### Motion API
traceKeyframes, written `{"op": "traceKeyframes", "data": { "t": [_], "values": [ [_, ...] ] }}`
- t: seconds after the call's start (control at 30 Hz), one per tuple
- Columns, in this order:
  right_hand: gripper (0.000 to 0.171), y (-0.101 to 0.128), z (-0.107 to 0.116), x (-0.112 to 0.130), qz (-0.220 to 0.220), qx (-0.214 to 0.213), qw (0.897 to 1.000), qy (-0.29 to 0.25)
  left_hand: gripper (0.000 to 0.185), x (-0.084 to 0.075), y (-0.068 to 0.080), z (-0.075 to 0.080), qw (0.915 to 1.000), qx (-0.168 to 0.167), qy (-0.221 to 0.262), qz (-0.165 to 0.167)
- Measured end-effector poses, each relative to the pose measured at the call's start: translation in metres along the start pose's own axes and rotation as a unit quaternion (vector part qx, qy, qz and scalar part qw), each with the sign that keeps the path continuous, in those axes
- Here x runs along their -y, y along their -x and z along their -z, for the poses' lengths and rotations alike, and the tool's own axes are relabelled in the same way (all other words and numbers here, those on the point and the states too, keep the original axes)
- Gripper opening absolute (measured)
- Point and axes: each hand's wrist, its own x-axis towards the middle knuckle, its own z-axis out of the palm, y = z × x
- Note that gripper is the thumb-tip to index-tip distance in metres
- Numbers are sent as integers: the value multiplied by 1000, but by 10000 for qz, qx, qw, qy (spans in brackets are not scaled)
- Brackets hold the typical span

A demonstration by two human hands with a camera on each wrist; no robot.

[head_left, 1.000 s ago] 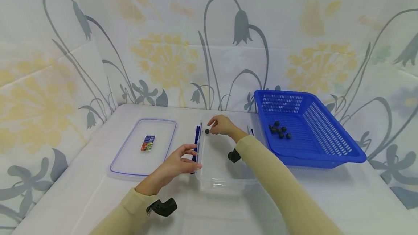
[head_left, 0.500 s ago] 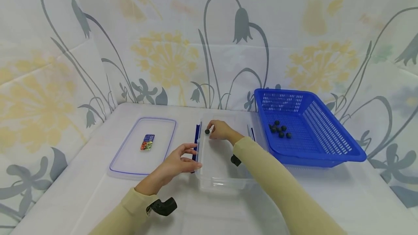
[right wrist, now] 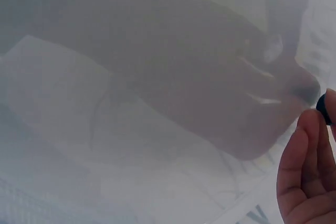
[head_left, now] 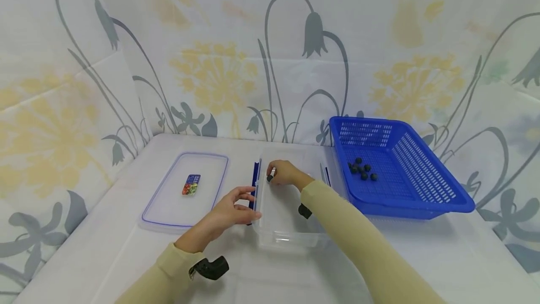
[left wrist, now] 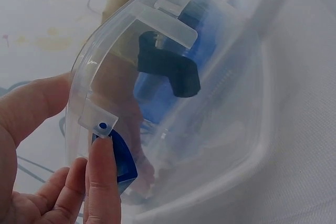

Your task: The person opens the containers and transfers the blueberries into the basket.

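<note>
A clear plastic box (head_left: 291,236) with blue side latches stands mid-table without its lid. At its left side, my left hand (head_left: 231,208) holds the wall, with the thumb at the rim and a fingertip against the blue latch (left wrist: 122,158). Inside the far left part of the box, my right hand (head_left: 284,172) pinches a small dark ball (right wrist: 322,109) between thumb and fingers. A pale streak shows beside this ball in the head view. Several similar dark balls (head_left: 364,176) lie in the blue basket (head_left: 422,205) on the right.
On the left lies a clear lid (head_left: 168,205) with a blue seal line and a colourful label (head_left: 191,185). The blue basket stands close to the box's right side. A flower-printed cloth (head_left: 236,79) hangs behind the white table (head_left: 105,247).
My right hand has closed its fingertips on the dark ball in the box and shifted it slightly toward me. My left hand has stayed at the box's left side.
</note>
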Motion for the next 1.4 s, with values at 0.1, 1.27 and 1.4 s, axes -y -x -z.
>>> {"op": "traceKeyframes", "data": {
  "t": [0.1,1.27,1.4],
  "values": [
    [20,-1,3,-1,39,27,10000,-42,67,0,-2,0,10000,14,14,-18],
    [38,117,165,-143,-601,-1429,9807,-1191,69,2,-7,4,9999,62,-17,-100],
    [36,125,164,-166,-694,-1588,9749,-1396,70,1,-9,4,9999,107,23,-123]
  ]
}}
